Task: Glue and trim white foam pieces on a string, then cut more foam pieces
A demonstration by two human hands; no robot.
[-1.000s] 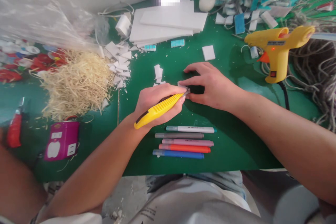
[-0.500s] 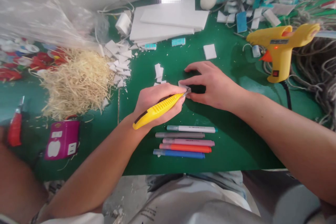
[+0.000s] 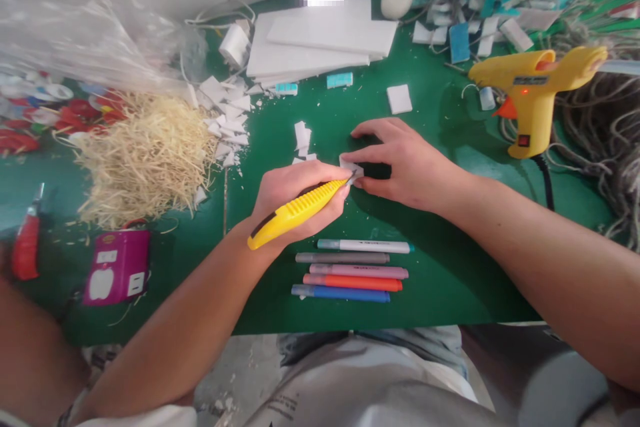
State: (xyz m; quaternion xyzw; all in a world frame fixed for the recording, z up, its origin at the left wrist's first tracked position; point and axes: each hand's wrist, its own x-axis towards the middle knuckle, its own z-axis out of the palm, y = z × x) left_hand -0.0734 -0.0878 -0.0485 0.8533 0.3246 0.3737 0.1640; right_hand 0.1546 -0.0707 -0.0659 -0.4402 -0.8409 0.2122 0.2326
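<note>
Green matting (image 3: 440,280) covers the worktable, which is crowded toward the upper edge of the frame. At frame centre, the left hand (image 3: 295,197) is closed in a full fist around a yellow utility knife (image 3: 295,212). The knife's long axis runs from lower left to upper right, with the butt end toward the wrist and the blade tip pointing up and to the right. That tip meets a small white foam piece (image 3: 351,167) lying flat on the matting just right of the fist. The right hand (image 3: 400,163) comes in from the lower right and bears on the same piece, thumb and fingertips pressed down at its right-hand side and fingers partly spread over the mat; how much of the piece lies beneath the palm cannot be told. Both hands are touching the piece, the knife from the left and the holding hand from the right. Both forearms sit low over the table, converging toward the centre. Five marker pens (image 3: 350,270) lie in a row just below the hands. A yellow glue gun (image 3: 533,97) stands at upper right, stacked white foam sheets (image 3: 320,40) at upper centre, and a heap of straw-coloured shreds (image 3: 145,160) at left.
</note>
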